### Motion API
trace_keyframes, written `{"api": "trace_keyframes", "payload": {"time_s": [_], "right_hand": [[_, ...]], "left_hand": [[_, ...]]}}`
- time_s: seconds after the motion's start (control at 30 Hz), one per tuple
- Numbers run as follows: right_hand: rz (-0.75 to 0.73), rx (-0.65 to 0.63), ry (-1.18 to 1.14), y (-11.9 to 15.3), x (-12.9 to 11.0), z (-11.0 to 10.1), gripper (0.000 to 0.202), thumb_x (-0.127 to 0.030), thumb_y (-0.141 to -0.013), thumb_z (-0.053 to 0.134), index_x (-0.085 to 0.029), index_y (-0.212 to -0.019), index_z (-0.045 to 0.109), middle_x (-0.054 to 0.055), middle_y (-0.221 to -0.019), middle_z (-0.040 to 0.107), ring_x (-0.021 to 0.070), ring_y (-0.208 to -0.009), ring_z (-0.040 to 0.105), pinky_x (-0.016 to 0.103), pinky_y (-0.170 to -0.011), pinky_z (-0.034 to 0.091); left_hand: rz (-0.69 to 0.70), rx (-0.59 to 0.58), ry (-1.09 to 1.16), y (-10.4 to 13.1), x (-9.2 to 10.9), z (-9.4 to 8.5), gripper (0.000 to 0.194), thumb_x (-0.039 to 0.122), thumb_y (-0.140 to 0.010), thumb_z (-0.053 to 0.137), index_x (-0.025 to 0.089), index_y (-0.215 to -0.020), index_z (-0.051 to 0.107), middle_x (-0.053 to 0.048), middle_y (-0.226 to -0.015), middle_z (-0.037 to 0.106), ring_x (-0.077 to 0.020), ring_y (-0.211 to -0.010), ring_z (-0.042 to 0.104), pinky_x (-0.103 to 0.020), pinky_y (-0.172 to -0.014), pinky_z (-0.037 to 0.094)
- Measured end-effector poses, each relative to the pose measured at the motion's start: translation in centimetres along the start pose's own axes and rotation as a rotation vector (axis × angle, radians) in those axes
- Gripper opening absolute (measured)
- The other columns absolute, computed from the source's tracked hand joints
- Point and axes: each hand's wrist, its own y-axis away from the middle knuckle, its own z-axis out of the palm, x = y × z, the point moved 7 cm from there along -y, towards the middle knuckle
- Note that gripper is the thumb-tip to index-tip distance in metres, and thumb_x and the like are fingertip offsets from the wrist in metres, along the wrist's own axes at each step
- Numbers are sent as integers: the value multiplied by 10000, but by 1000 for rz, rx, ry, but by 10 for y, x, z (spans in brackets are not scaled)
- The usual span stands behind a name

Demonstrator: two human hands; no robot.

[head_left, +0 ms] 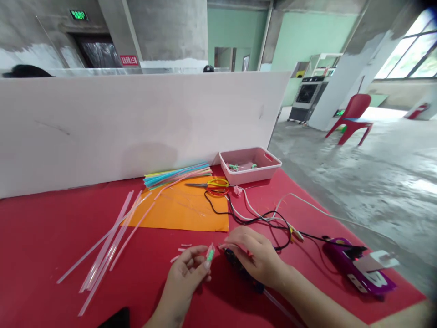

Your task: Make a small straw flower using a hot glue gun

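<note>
Between the thumb and fingers of my left hand is a small green and pink piece, held upright. My right hand is just to its right, thumb and fingertips drawn together at a tiny pinkish bit that is too small to make out. Under that hand a dark glue gun lies partly hidden, and a clear glue stick sticks out of its back end. A few short pink cut strips rest on the red table beside my left fingers.
Long clear pinkish sticks lie at left. An orange sheet bears scissors and a bundle of coloured strips. Behind are a pink bin and a white partition. Tangled cables run to a purple power strip.
</note>
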Motion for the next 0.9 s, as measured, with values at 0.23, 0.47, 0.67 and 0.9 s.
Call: {"api": "trace_keyframes", "payload": {"time_s": [0.23, 0.47, 0.67, 0.9], "right_hand": [[88, -44, -83, 4, -11, 1, 256, -138, -924, 584, -237, -1154, 531, 41, -908, 735, 146, -785, 728, 235, -720, 603], [57, -94, -60, 9, -18, 3, 324, -132, -926, 569, -229, -1225, 491, 53, -945, 733, 151, -840, 735, 252, -767, 601], [16, -111, -53, 12, -17, 10, 323, -129, -926, 543, -214, -1233, 492, 64, -950, 735, 164, -870, 739, 272, -793, 606], [35, -81, -2, 11, -18, 7, 302, -124, -915, 558, -214, -1199, 511, 48, -923, 741, 160, -858, 739, 270, -803, 609]], "left_hand": [[-17, -139, -76, 6, 5, 9, 389, 292, -610, 905, 167, -932, 728, -10, -711, 672, -134, -644, 630, -247, -650, 531], [59, -145, -150, 8, 10, 13, 310, 230, -656, 843, 158, -924, 704, -18, -725, 680, -152, -644, 643, -249, -600, 541], [109, -133, -195, 11, 8, 14, 255, 196, -654, 821, 160, -881, 712, -52, -772, 721, -179, -692, 670, -259, -601, 554], [183, -132, -270, 16, 13, 14, 166, 198, -695, 772, 170, -856, 744, -67, -832, 761, -188, -772, 702, -262, -692, 575]]}}
